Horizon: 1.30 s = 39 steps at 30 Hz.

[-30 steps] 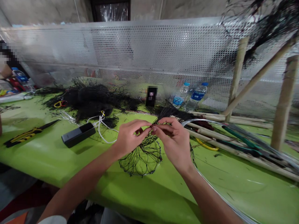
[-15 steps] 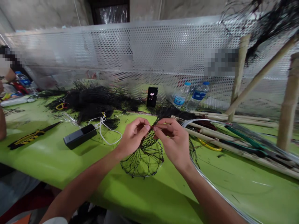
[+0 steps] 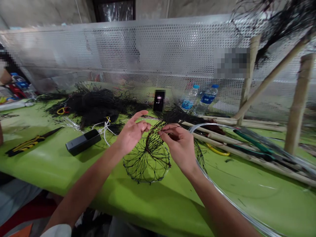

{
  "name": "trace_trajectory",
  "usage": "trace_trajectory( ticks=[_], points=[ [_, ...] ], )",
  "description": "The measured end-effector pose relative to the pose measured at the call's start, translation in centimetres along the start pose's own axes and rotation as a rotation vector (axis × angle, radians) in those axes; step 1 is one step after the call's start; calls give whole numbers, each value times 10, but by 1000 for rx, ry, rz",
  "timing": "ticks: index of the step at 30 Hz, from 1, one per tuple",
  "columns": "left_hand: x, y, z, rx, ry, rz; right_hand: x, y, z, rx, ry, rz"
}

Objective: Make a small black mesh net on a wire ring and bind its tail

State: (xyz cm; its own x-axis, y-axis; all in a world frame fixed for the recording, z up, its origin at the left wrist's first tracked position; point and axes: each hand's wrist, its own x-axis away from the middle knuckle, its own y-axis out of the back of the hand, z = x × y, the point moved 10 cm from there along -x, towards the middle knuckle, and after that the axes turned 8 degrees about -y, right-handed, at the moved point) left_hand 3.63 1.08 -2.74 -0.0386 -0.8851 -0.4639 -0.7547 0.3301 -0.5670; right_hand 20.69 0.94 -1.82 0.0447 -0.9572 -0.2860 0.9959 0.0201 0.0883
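Observation:
A black knotted net (image 3: 147, 161) hangs gathered above a wire ring, its wide mouth spread around the ring on the green table. At the net's upper part, my right hand (image 3: 181, 141) pinches the black mesh between thumb and fingers. My left hand (image 3: 132, 135) is to the left of the gathered mesh, its index finger raised and the other fingers curled in against the thumb. A thin strand appears to run from those curled fingertips towards the net; its end is hidden.
Left lie a dark power bank (image 3: 83, 142) with a white cable, yellow-black pliers (image 3: 29, 144) and a black net heap (image 3: 96, 105). Behind stand a phone (image 3: 159, 101) and water bottles (image 3: 207, 98). Wooden poles (image 3: 254, 159), green-handled pliers (image 3: 254, 141) and coiled wire (image 3: 222, 195) lie right.
My left hand has drawn away to the left from my right hand, and its index finger has lifted. My right hand still pinches the net. The view has shifted slightly.

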Motion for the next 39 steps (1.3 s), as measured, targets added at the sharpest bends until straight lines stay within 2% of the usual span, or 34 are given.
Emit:
trace_trajectory(
  ticks=[5,8,11,14,17,22,26,28,30,32,33,37,39],
  points=[
    [2,-11,3,-187,-22,128,2,-3,1,-37,12,38],
    [3,-20,-11,-207,-146,174,1,-3,-1,-25,13,45],
    [4,-18,-31,-97,-258,132,-3,3,-6,-45,-9,8],
    [3,-9,-41,-45,-243,73,-4,3,-7,-101,-35,17],
    [1,2,-50,-83,-245,18,-3,0,-6,-127,-57,33],
    [-3,31,-81,-53,-436,-204,-3,7,-7,-151,-83,-19],
    [-9,49,-107,-71,-513,-209,-6,8,-11,-132,-89,-37],
    [-8,63,-127,-118,-600,-219,-8,11,-13,-108,-80,-65],
    [-10,78,-143,-179,-628,-197,-10,13,-14,-89,-67,-76],
    [-11,97,-158,-214,-658,-171,-12,13,-15,-81,-62,-76],
    [-9,111,-170,-216,-717,-175,-13,14,-15,-77,-62,-77],
    [-6,162,-205,-485,-813,-183,-12,12,-14,-59,-71,-70],
    [-3,180,-220,-570,-863,-185,-11,9,-13,-49,-73,-55]
  ],
)
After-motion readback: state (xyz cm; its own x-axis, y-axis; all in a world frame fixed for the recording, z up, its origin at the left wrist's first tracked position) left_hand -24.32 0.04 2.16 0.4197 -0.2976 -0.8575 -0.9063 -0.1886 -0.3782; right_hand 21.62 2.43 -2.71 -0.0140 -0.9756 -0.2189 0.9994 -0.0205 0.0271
